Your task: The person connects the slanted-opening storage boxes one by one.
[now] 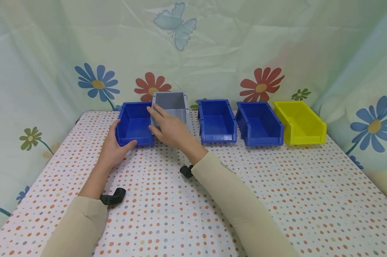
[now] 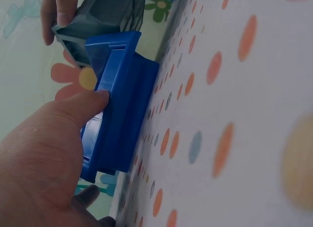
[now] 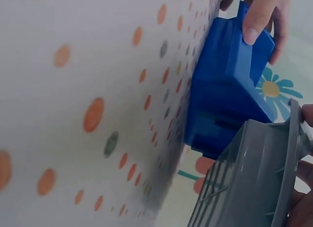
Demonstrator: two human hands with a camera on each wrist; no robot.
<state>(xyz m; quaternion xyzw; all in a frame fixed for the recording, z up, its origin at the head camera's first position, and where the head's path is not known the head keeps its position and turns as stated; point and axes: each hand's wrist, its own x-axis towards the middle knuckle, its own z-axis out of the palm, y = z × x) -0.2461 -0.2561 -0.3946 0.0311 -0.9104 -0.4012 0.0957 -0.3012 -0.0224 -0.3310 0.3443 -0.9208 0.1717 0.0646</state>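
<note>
On the left of the row is a blue storage bin (image 1: 135, 129). My left hand (image 1: 113, 148) grips it, thumb (image 2: 93, 105) on the front lip and fingers along its left side. Right beside it, a grey bin (image 1: 172, 101) stands higher than the others in the head view. My right hand (image 1: 171, 128) holds this grey bin, reaching across its front to the left rim. In the right wrist view the grey bin (image 3: 254, 173) looks tilted close to the blue bin (image 3: 215, 97), its rim against the fingers. Part of the grey bin's front is hidden behind my right hand.
To the right stand two more blue bins (image 1: 217, 123) (image 1: 261, 125) and a yellow bin (image 1: 301, 125), open fronts facing me. A dotted cloth (image 1: 212, 200) covers the table. Behind it hangs a flowered curtain (image 1: 212, 53). Black wrist cameras (image 1: 117, 196) sit on both wrists.
</note>
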